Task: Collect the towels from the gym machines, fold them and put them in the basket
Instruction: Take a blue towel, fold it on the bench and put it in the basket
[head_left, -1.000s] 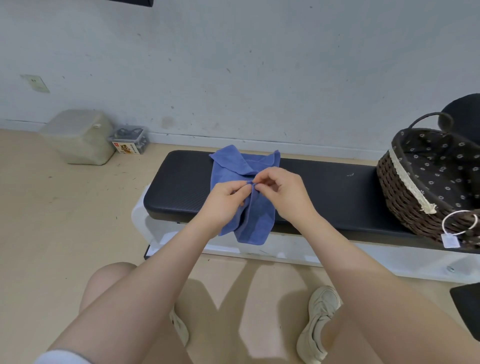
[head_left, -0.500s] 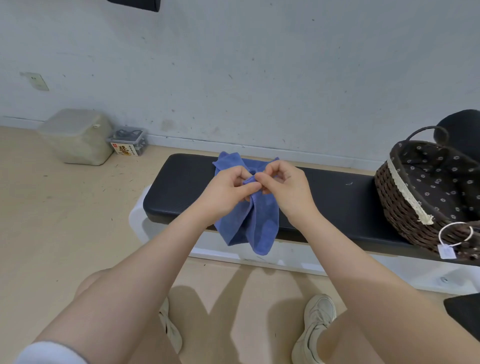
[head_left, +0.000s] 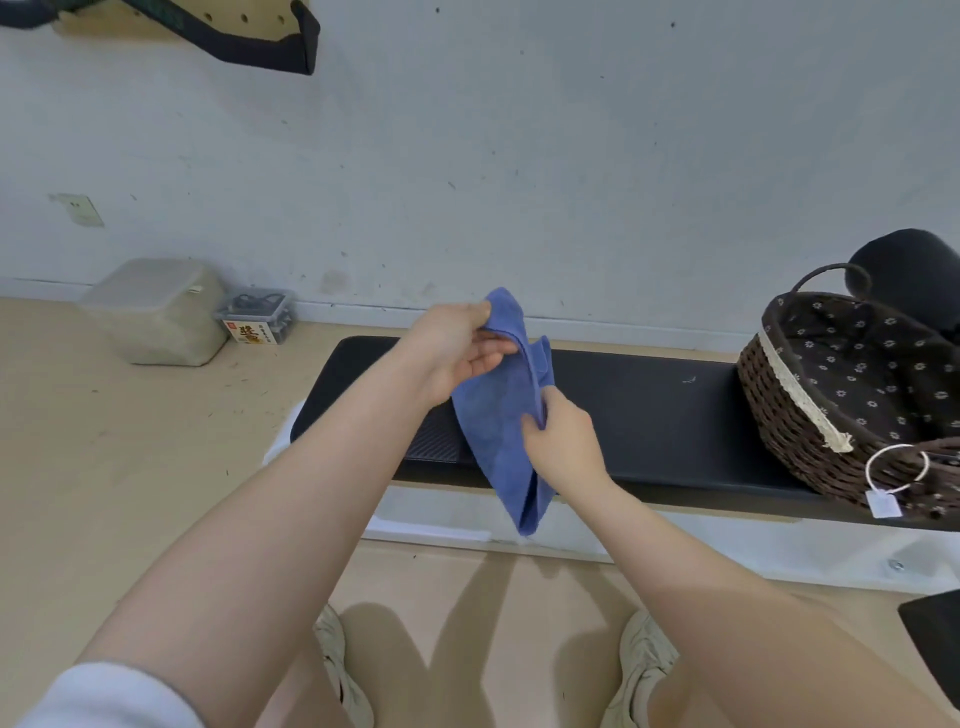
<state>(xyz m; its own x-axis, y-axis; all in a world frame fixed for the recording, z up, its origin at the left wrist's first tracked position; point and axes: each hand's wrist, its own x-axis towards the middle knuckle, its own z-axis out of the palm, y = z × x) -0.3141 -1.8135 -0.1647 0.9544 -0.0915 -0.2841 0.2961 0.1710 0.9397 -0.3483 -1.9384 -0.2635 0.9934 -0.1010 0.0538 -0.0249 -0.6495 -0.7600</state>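
Over the desk (head_left: 649, 410), towel (head_left: 498, 415) now lifted clear and hanging. Left hand (head_left: 457, 348) fingers pinch the top corner; right hand (head_left: 563, 441) fingers grip the lower edge. Hands just separated, likely spreading it to fold. Basket (head_left: 789, 415) waits right.

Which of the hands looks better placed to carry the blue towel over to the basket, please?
Probably the right hand. It grips the blue towel on the side nearer the basket, which stands at the right end of the bench. The left hand holds the towel's top, farther away.

Scuffed white wall (head_left: 519, 156), tan floor (head_left: 104, 441)
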